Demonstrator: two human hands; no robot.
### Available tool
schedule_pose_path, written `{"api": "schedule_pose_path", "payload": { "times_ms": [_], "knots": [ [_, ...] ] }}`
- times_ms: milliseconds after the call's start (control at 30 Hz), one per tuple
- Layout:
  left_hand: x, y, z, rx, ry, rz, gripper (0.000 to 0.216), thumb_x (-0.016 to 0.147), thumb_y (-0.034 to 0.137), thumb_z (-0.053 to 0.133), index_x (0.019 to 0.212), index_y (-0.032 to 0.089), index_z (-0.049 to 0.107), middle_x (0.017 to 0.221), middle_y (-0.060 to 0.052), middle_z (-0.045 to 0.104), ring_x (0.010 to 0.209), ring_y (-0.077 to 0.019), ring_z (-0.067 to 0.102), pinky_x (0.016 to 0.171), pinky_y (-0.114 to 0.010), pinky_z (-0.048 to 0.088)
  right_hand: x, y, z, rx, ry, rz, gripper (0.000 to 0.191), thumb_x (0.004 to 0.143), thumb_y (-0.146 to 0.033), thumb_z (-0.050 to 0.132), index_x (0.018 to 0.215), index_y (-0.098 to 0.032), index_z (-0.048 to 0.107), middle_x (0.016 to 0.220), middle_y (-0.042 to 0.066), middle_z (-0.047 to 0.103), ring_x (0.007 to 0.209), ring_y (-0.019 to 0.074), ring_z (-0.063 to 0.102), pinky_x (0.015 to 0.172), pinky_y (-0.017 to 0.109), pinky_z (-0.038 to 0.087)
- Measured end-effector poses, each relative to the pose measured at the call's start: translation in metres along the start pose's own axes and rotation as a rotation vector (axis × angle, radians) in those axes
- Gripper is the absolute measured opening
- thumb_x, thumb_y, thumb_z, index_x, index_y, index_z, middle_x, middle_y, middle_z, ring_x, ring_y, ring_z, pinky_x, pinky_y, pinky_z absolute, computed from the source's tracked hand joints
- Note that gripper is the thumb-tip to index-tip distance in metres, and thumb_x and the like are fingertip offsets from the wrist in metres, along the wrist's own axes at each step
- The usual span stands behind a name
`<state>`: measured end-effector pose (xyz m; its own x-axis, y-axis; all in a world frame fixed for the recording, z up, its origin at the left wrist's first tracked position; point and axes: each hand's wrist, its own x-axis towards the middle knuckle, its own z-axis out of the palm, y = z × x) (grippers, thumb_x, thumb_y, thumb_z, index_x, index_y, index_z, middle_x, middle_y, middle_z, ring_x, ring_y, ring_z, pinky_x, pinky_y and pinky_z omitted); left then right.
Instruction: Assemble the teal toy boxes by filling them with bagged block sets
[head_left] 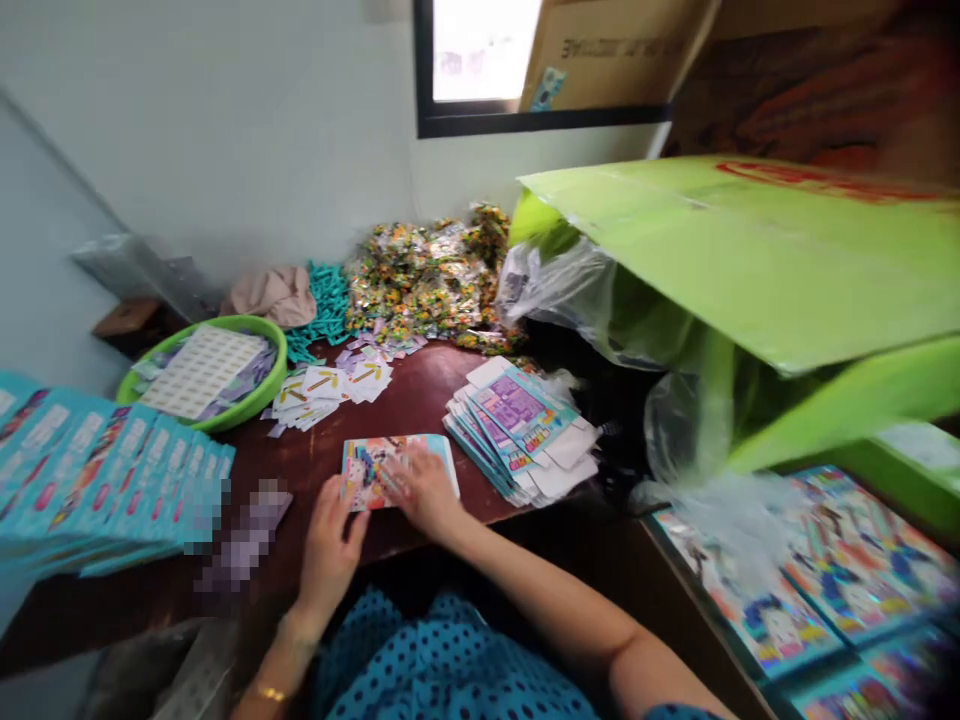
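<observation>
**Head view: your right hand (427, 492) rests on a printed carton (366, 468)**

Your right hand lies over the carton with its fingers extended across the print, not closed around it. Your left hand (331, 530) is loosely curved at the near left corner, thumb apart from the fingers; you cannot tell whether it pinches the edge. The carton lies flat near the front of the bench (431, 385), its face a busy pink, orange and blue print with a pale right end.

Just to your right is a fanned stack of flat cartons (517, 425), blue and purple with white flaps. Beyond your hands lie white paper slips (322, 385), with a green basin (276, 372) of sheets and slips to their left. A row of turquoise boxes (97, 470) stands at your far left. Toward the wall (225, 120) come a beige cloth (271, 296), turquoise pieces (328, 300) and a heap of shiny packets (424, 275).

Above is a dark-framed window (480, 121), partly covered by cardboard (622, 50). A lime-green flap (750, 250) juts in on your right, over clear plastic (562, 290).
</observation>
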<state>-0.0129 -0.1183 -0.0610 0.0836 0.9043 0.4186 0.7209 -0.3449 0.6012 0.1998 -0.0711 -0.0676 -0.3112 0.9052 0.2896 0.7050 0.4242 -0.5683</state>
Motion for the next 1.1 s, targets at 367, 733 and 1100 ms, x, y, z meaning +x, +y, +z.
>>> {"api": "schedule_pose_path", "payload": {
  "times_ms": [367, 733, 1100],
  "knots": [
    [-0.023, 0.003, 0.081, 0.390, -0.179, 0.095, 0.117, 0.071, 0.071, 0.079, 0.159, 0.008, 0.033, 0.166, -0.029, 0.028, 0.157, -0.0464, 0.022, 0.125, -0.067, 0.022, -0.001, 0.068, 0.008, 0.542, 0.108, 0.563, 0.084, 0.077, -0.029, 0.065, 0.155, -0.015, 0.040, 0.115, 0.014, 0.068, 0.095, 0.0289, 0.071, 0.087, 0.046, 0.060],
    [-0.014, 0.012, 0.084, 0.321, -0.329, 0.084, 0.092, 0.077, 0.069, 0.072, 0.151, 0.017, 0.052, 0.165, -0.020, 0.039, 0.154, -0.0480, 0.027, 0.125, -0.070, 0.009, 0.152, 0.102, -0.026, -0.214, -0.247, 0.220, 0.038, 0.100, -0.033, 0.053, 0.131, -0.019, 0.070, 0.119, 0.011, 0.076, 0.104, 0.0241, 0.070, 0.095, 0.034, 0.053],
    [0.016, -0.023, 0.016, -0.141, -0.070, -0.037, 0.038, 0.099, 0.028, 0.040, 0.113, 0.022, 0.076, 0.118, -0.008, 0.078, 0.128, -0.0278, 0.065, 0.117, -0.051, 0.039, 0.237, 0.161, 0.050, -0.530, -0.059, 0.225, 0.054, 0.106, -0.042, 0.038, 0.148, -0.013, 0.054, 0.171, 0.020, 0.023, 0.158, 0.0389, 0.011, 0.121, 0.068, 0.007]
  ]
}}
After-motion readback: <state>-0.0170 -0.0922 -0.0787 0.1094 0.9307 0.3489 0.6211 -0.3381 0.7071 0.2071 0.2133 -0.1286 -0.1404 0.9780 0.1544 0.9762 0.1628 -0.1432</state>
